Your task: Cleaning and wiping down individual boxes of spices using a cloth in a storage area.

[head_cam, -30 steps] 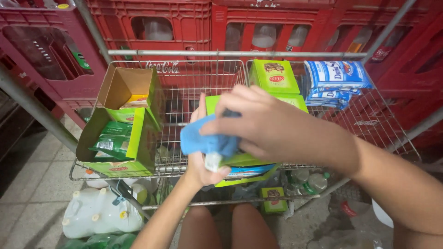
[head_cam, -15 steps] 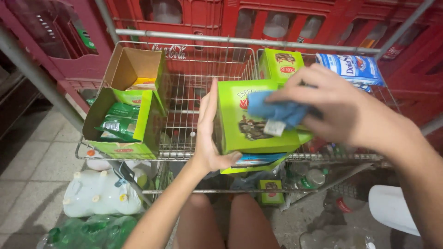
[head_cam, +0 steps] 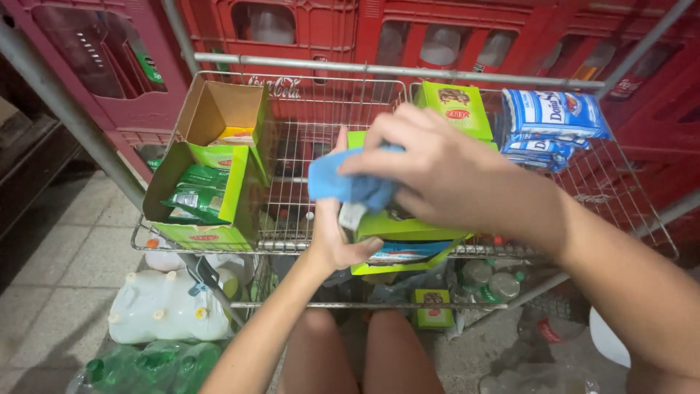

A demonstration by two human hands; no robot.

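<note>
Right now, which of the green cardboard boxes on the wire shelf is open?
The far-left green cardboard box: its flaps stand up, showing green packets; the others are closed.

Light: bright, even, warm, from above
Shadows: soft, under the wire rack [head_cam: 292,244] and along the floor [head_cam: 44,292]
Blur: slight on the right hand [head_cam: 437,171]
Edges: wide-angle bend in the grey poles [head_cam: 65,109]
Glare: none strong

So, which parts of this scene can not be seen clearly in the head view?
- Green box: top face is hidden by the right hand and the blue cloth.
- Left hand: its fingers go behind the cloth and the box.
- Open carton: only the top green packets show; the carton walls hide the rest.
- Bottles on the floor: cut off by the bottom edge.
</note>
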